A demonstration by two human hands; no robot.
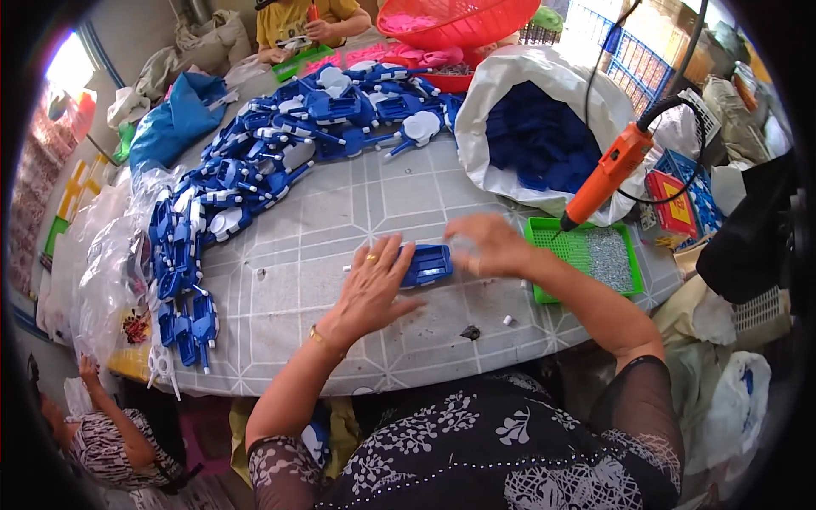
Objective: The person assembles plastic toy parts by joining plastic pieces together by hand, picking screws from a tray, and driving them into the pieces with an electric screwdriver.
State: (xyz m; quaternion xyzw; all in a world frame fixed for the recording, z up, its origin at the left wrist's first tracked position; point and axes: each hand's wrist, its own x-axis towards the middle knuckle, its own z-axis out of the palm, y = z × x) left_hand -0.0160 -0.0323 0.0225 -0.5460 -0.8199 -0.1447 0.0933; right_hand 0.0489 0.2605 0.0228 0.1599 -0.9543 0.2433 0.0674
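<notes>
A blue plastic casing (427, 265), shaped like a shallow open tray, lies on the table in front of me. My left hand (367, 287) rests over its left part with fingers stretched out, hiding that end; a small white tip pokes out beyond the fingers. Just off the casing's right end hovers my right hand (493, 246), fingers bent and apart, with nothing visible in them. Right of it hangs an orange electric screwdriver (602, 174), its bit pointing down over a green tray (541, 293) of small silvery screws.
Blue-and-white assembled parts (340, 106) pile along the table's far and left sides. A white sack (476, 140) of blue pieces stands at the back right. Opposite sits a person in yellow (285, 25), near a red basket (459, 32). Another person (119, 442) is at lower left.
</notes>
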